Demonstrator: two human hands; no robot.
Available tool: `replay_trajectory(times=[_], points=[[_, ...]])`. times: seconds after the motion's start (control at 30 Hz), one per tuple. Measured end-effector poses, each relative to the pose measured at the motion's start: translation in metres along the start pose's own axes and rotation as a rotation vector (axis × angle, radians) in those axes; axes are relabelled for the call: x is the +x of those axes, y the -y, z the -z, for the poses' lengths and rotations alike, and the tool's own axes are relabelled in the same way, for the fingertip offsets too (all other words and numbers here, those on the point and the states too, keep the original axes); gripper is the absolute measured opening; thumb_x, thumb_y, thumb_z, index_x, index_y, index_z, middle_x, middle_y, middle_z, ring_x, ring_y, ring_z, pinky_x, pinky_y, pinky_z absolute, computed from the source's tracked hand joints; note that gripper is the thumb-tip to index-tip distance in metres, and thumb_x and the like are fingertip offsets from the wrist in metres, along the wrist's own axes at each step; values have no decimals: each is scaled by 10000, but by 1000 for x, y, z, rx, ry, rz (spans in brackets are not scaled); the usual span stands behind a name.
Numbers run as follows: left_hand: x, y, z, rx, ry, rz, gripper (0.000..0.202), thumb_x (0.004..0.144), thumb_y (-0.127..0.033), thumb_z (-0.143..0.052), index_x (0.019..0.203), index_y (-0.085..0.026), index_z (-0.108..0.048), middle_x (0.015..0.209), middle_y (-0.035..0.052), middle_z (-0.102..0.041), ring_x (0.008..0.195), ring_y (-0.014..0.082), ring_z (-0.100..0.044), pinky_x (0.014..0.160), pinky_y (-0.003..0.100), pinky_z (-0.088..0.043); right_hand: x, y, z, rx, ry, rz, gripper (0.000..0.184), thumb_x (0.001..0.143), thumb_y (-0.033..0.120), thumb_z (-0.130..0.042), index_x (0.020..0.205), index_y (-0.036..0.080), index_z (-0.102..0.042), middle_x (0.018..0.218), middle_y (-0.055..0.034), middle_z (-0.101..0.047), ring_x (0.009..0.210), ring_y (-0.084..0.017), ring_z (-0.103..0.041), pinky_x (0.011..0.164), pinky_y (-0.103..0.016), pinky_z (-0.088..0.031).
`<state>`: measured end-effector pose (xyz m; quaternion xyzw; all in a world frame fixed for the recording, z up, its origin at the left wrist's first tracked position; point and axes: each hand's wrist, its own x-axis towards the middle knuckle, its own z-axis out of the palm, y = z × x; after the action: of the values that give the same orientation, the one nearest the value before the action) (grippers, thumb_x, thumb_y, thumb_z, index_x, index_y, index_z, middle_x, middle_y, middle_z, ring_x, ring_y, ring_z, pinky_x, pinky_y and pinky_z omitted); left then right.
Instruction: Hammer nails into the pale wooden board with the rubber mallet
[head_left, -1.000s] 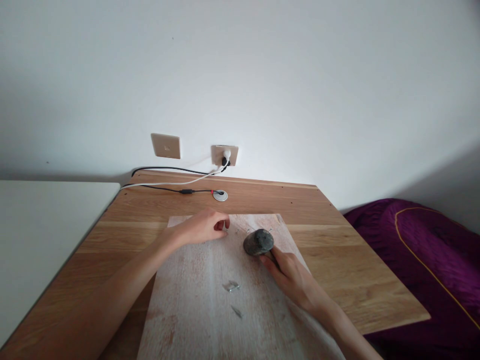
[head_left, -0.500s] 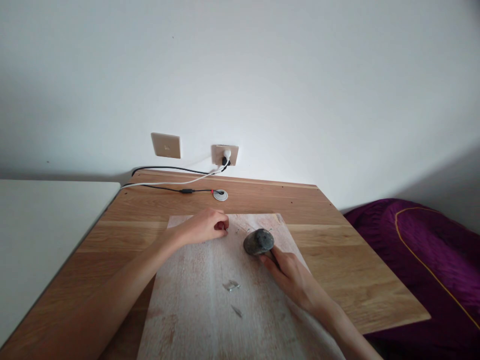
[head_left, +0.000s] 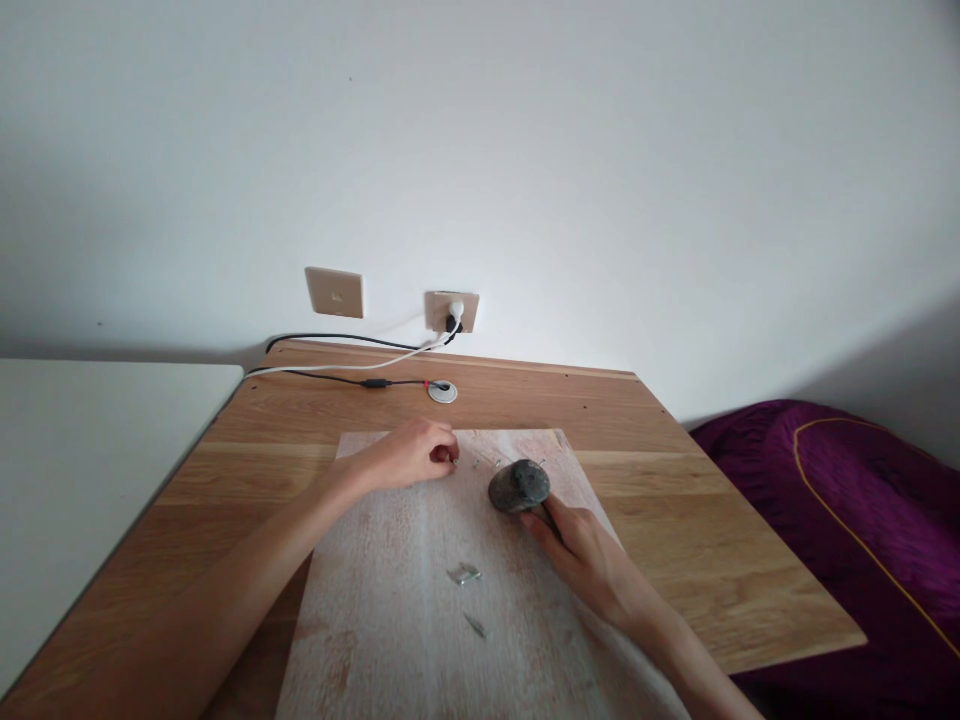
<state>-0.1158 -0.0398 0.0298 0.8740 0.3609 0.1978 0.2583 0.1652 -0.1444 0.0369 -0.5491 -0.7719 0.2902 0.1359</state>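
A pale worn wooden board (head_left: 405, 590) lies on a brown wooden desk (head_left: 247, 440). My left hand (head_left: 409, 455) rests on the board's far part with its fingers pinched on a small nail at its fingertips. My right hand (head_left: 577, 550) lies on the board and grips a dark grey stone (head_left: 518, 485), held just right of the left hand. A few thin nails stand in the board between the two hands. Loose nails (head_left: 463, 574) lie in the middle of the board, one more (head_left: 475, 626) nearer to me.
A white cable and a black cable (head_left: 337, 378) run from a wall socket (head_left: 451, 311) across the desk's far edge, beside a small white disc (head_left: 442, 392). A white surface (head_left: 67, 470) adjoins the desk at left. A purple cushion (head_left: 847, 520) lies at right.
Both hands stay almost where they were. The stone has barely shifted; the view moved slightly.
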Motion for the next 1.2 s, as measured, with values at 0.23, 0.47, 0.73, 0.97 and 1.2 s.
replay_trajectory(times=[0.23,0.47,0.73,0.97,1.2], points=[[0,1,-1,-16,17,8,152,777,-39,-613,768,-161,-705,787,7,-670,708,137,-615,675,243,-399,0,2,1,19,7,2,284,1075,444,-367,915,241,-485,785,-23,-650,730,-218,-608,671,-313,-351],[-1,3,-3,-70,6,81,138,808,-278,-774,791,-176,-682,746,-16,-644,688,144,-591,642,248,-382,-1,3,1,1,-4,-18,287,1068,443,-374,893,241,-479,758,-20,-649,714,-216,-614,649,-311,-340],[1,3,-5,-60,-20,50,164,823,-202,-748,692,-166,-656,696,-21,-615,630,121,-557,628,247,-366,0,2,1,-7,2,-13,296,1067,445,-368,889,239,-484,747,-24,-663,699,-213,-622,634,-310,-345],[0,6,-10,-124,-43,85,124,805,-164,-750,706,-160,-676,686,-20,-626,638,122,-565,619,240,-362,0,2,1,0,4,-16,310,1071,465,-365,903,238,-495,776,-37,-679,726,-227,-633,646,-321,-363],[0,7,-10,-149,-34,102,101,796,-136,-742,713,-159,-690,674,-23,-636,621,120,-557,612,237,-359,-1,1,0,1,-27,-5,308,1067,461,-383,917,233,-525,801,-33,-690,770,-232,-654,673,-314,-382]])
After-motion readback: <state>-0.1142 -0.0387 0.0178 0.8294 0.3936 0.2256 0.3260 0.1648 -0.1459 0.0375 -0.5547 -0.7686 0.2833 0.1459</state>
